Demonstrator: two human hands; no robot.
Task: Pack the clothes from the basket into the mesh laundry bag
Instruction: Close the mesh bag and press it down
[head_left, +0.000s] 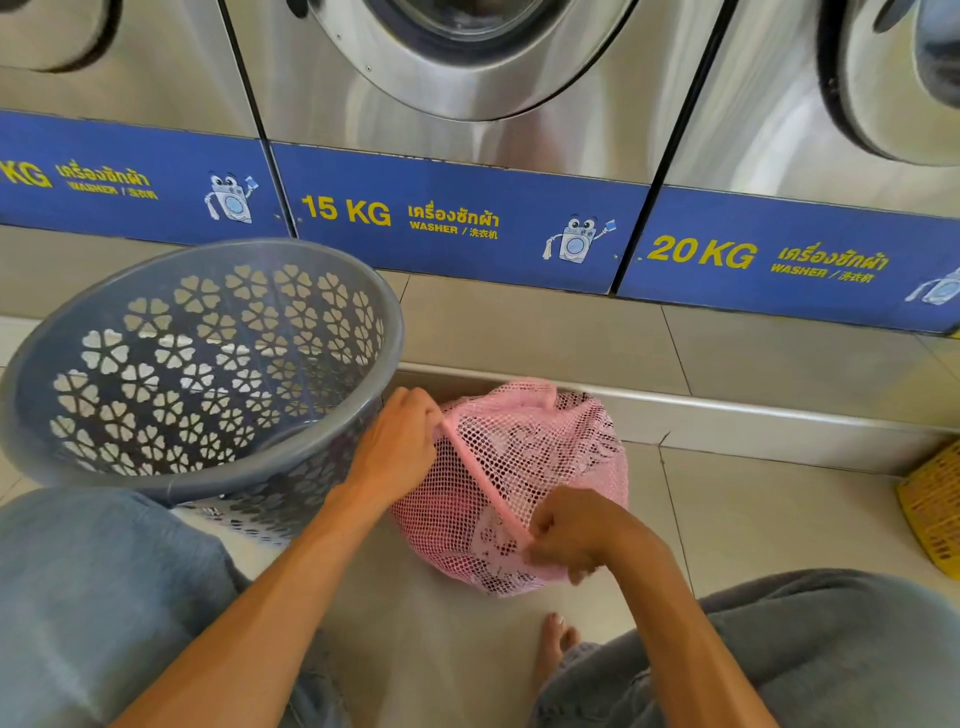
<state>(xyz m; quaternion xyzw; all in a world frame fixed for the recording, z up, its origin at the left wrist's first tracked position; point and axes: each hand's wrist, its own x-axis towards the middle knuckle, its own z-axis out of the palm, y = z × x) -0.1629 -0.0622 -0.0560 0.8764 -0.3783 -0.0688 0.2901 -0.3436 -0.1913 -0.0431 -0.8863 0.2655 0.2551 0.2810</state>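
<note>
Pink zipper band (480, 480) runs diagonally across the mesh laundry bag (545, 467) on the floor, left hand (397, 447) pinching its far end, right hand (576, 535) pinching its near end (likely the slider), bag bulging with clothes, tilted grey basket (208, 467) beside it apparently empty.

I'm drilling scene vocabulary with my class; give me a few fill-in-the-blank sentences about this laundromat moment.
1. The mesh laundry bag is ____ in colour.
2. The grey basket lies to the ____ of the bag.
3. The washer directly behind the bag is labelled ____ KG.
4. The left hand and right hand both grip the bag's ____ strip.

Missing words: pink; left; 15; zipper
</note>
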